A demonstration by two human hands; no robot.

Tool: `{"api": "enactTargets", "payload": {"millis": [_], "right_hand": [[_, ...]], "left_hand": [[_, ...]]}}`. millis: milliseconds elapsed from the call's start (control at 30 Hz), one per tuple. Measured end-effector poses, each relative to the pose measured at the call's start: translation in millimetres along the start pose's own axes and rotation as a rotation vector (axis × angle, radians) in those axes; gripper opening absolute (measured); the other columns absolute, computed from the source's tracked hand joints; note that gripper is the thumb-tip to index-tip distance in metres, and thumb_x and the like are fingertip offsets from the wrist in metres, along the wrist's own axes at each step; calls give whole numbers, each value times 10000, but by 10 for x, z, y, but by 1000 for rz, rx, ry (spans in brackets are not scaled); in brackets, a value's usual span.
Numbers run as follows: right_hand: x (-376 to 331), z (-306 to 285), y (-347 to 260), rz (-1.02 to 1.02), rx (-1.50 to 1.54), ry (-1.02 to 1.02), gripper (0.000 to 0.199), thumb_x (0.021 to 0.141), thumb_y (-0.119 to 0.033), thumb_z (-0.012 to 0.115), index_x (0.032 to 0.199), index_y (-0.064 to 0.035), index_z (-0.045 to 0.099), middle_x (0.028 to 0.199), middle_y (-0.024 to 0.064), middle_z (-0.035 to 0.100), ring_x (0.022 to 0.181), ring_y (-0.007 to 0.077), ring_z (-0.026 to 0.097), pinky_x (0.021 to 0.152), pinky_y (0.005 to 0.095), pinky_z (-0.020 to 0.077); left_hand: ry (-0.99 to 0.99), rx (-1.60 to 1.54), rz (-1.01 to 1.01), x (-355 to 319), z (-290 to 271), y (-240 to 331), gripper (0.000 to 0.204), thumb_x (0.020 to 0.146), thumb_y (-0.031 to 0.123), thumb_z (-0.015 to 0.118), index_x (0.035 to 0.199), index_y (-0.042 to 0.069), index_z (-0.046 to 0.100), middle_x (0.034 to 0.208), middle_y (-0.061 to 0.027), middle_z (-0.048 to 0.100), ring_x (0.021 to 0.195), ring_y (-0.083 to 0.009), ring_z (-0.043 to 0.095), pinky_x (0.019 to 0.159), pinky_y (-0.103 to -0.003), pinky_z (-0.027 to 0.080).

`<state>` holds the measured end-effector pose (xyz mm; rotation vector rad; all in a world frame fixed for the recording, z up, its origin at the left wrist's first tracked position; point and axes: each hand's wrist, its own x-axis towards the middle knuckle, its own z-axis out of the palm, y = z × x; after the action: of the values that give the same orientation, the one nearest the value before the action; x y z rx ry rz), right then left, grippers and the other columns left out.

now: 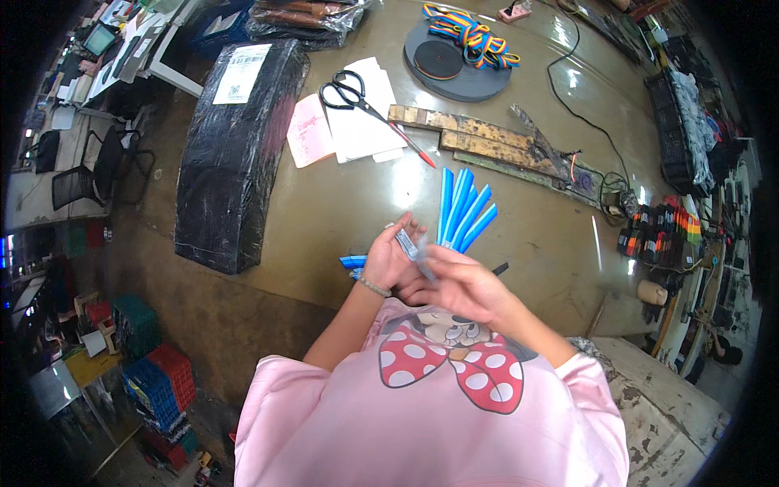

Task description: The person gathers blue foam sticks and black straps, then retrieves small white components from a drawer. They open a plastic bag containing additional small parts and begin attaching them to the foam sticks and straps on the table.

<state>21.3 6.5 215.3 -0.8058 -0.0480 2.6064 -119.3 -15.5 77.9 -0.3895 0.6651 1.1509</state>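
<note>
Close in front of my body, my left hand point(391, 258) holds a small grey-white strip point(407, 244) with dark marks along it, between thumb and fingers. My right hand point(466, 282) has its fingers curled against a blurred greyish piece point(425, 261) at the strip's lower end. Motion smears that piece, so I cannot tell whether it is part of the same strip. Just beyond my right hand, several blue strips point(466, 213) with light edges lie fanned out on the table. More blue strip ends point(353, 262) stick out beside my left wrist.
A long black-wrapped package point(235, 162) lies at the left. Beyond my hands are papers point(361, 122), black scissors point(350, 93), a red pen point(415, 148) and a worn wooden lever tool point(495, 142). Farther back sits a grey webbing roll point(454, 65) with rainbow cord point(475, 36). A cable point(560, 81) crosses the right side.
</note>
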Motion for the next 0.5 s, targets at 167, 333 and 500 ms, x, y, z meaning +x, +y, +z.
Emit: {"api": "enactTargets", "payload": {"millis": [167,333,500], "right_hand": [[-54,1177,1,-229,-637,-895,308,943,-107,427,1234,-14,394,978,66,524,941,152,508,820,264,422],[-438,1701,176,33,-188,-1029,241,862,-169,570,1044,-28,501,750,42,529,688,158,553,595,211,453],[351,394,-11,-351,-772,-312,214,895,-138,511,1061,-4,538,906,89,608,825,114,578,691,238,472]], "left_hand": [[-193,169,65,-5,164,44,355,937,187,433,1244,14,394,1303,-123,436,1201,-271,430,984,-424,396],[-239,261,108,-56,206,26,369,954,187,410,1270,0,375,1293,-117,435,1179,-269,457,956,-389,440],[-61,258,108,30,115,-13,375,947,231,436,1263,29,415,1288,-121,448,1189,-237,450,976,-371,411]]}}
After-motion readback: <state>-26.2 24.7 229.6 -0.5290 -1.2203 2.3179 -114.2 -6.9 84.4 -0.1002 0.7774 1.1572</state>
